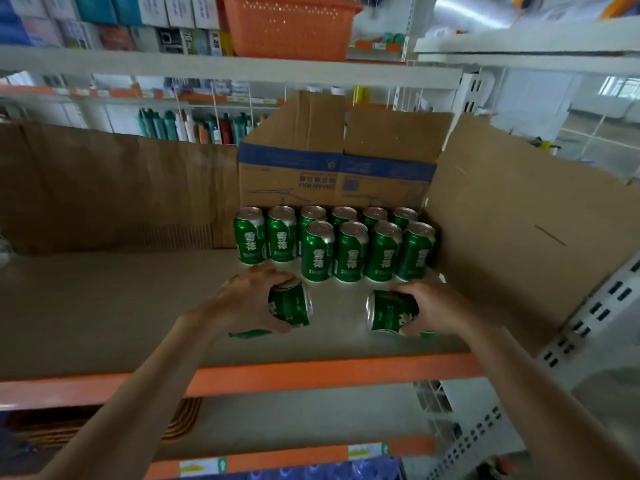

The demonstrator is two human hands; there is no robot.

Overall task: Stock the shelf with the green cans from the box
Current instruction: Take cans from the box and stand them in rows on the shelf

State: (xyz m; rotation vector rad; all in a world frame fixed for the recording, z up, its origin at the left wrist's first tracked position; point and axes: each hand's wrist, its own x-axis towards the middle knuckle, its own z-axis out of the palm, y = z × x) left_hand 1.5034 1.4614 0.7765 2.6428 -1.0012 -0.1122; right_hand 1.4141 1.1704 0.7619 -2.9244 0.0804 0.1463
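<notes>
left hand [247, 299] grips green can [289, 306] | right hand [434, 308] grips second can [391, 311] | both tilted, probably heading for front row [367, 251]

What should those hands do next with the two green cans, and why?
Probably tip the green metal can in the left hand upright and stand it just left of the front row of green cans. That row holds four, the back row six, so bare grey shelf board shows in front of the two leftmost cans.
</notes>
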